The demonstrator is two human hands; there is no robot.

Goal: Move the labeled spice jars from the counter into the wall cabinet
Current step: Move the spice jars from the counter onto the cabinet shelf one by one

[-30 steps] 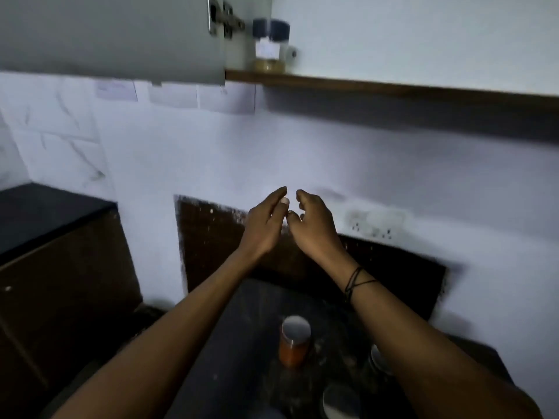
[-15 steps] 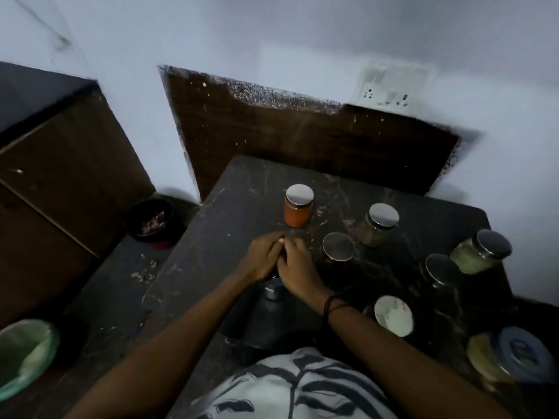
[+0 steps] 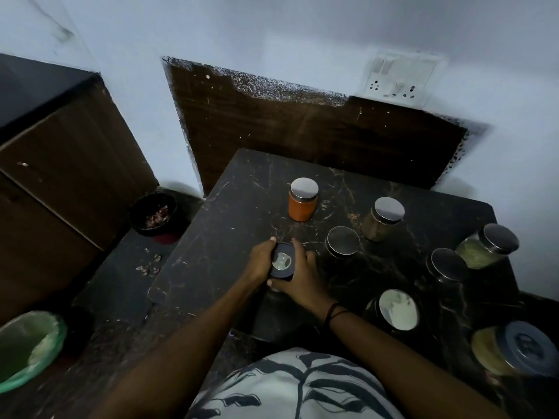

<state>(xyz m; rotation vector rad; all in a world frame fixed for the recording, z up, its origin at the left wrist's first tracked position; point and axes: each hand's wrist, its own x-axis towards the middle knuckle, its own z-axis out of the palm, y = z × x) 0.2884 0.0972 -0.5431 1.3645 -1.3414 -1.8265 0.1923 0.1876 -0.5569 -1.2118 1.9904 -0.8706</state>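
Observation:
On the dark marble counter [image 3: 230, 225] a tall dark jar with a black lid [image 3: 282, 261] stands near the front edge. My left hand [image 3: 260, 261] grips its lid from the left and my right hand [image 3: 302, 276] wraps it from the right. Beyond stand an orange spice jar [image 3: 302, 201], a brown spice jar [image 3: 381, 219], a dark jar with a steel lid [image 3: 342, 241], another dark jar [image 3: 447, 264], a green spice jar [image 3: 487, 246], a jar with a shiny lid [image 3: 398, 309] and a yellow jar with a blue lid [image 3: 514, 350]. The wall cabinet is out of view.
A lower dark counter with a wooden front [image 3: 60, 164] stands at the left. On the floor between sit a black bowl of scraps [image 3: 154, 214] and a bin with a green liner [image 3: 28, 346]. A wall socket [image 3: 396, 78] is on the white wall.
The view swung down from the wall cabinet to the counter. Both hands dropped from mid-air to the tall dark jar and have closed around its lid.

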